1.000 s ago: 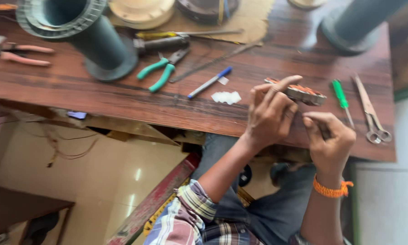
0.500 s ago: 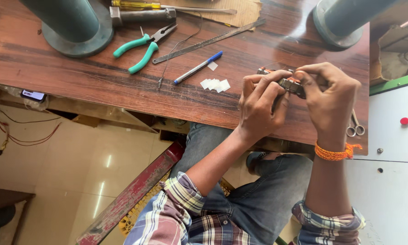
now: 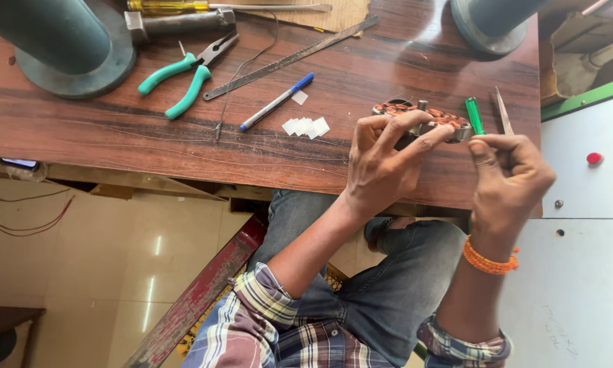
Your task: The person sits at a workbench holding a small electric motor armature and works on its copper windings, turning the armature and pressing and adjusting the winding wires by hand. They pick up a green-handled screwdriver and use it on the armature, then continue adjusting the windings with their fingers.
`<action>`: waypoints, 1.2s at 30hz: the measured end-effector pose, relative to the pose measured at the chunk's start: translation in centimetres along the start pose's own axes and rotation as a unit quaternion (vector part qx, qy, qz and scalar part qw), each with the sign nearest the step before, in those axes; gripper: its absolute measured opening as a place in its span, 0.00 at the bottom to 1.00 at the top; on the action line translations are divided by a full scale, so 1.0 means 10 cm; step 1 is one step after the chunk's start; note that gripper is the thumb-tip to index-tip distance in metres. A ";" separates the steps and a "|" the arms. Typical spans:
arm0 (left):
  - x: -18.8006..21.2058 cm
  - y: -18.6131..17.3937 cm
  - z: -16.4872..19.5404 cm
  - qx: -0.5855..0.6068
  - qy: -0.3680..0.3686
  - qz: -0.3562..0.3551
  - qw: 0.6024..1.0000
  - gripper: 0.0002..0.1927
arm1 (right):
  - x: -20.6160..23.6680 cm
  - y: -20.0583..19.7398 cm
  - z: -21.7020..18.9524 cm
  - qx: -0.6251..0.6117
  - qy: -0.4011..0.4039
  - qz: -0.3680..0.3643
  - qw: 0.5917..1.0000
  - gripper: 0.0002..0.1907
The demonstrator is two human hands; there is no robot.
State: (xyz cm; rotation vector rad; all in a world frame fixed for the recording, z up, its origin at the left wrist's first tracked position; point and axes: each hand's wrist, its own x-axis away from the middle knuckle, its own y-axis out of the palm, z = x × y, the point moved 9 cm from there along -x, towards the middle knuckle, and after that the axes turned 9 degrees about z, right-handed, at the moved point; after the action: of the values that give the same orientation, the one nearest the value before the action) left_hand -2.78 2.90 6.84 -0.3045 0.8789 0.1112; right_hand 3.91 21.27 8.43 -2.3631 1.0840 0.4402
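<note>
My left hand (image 3: 383, 167) grips a small round motor part wound with copper wire (image 3: 426, 119), holding it over the near edge of the wooden workbench (image 3: 115, 146). My right hand (image 3: 511, 180) is beside it on the right with its fingers pinched together near the part's right end; what they pinch is too small to tell. A green-handled screwdriver (image 3: 473, 114) and a pair of scissors (image 3: 503, 112) lie just behind the right hand. Small white paper slips (image 3: 306, 127) lie left of the part.
Green-handled pliers (image 3: 184, 75), a blue-capped pen (image 3: 276, 102), a long metal file (image 3: 289, 58), a hammer (image 3: 177, 24) and a yellow-handled screwdriver (image 3: 167, 7) lie on the bench. Two grey-green pipe stands (image 3: 68, 48) (image 3: 490, 24) rise at the back. A white cabinet (image 3: 586, 204) is at right.
The view has shifted, so the bench sits lower and further right. My right hand has come off the wound part and now sits beside it; my left hand still holds it.
</note>
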 end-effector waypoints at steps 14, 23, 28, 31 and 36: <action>-0.04 -0.02 0.02 -0.051 0.014 0.016 0.998 0.24 | 0.38 0.40 0.12 -0.055 -0.018 0.035 0.998 0.02; -0.19 -0.08 -0.11 -0.056 0.068 -0.020 0.996 0.26 | 0.47 0.55 0.22 -0.069 0.013 0.058 0.996 0.03; -0.13 -0.12 -0.07 -0.011 0.123 -0.050 0.991 0.28 | 0.56 0.58 0.19 -0.064 -0.022 0.058 0.996 0.03; -0.08 -0.12 -0.05 0.011 0.131 -0.074 0.989 0.25 | 0.57 0.55 0.19 -0.061 -0.025 0.046 0.997 0.03; -0.08 -0.13 -0.05 0.028 0.132 -0.056 0.989 0.19 | 0.48 0.38 -0.03 -0.047 -0.047 -0.001 0.998 0.06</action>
State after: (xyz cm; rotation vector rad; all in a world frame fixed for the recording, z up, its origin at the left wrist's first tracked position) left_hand -3.39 1.54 7.39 -0.3205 1.1223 -0.0586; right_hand 4.02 16.05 5.23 -2.3977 1.0385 0.6068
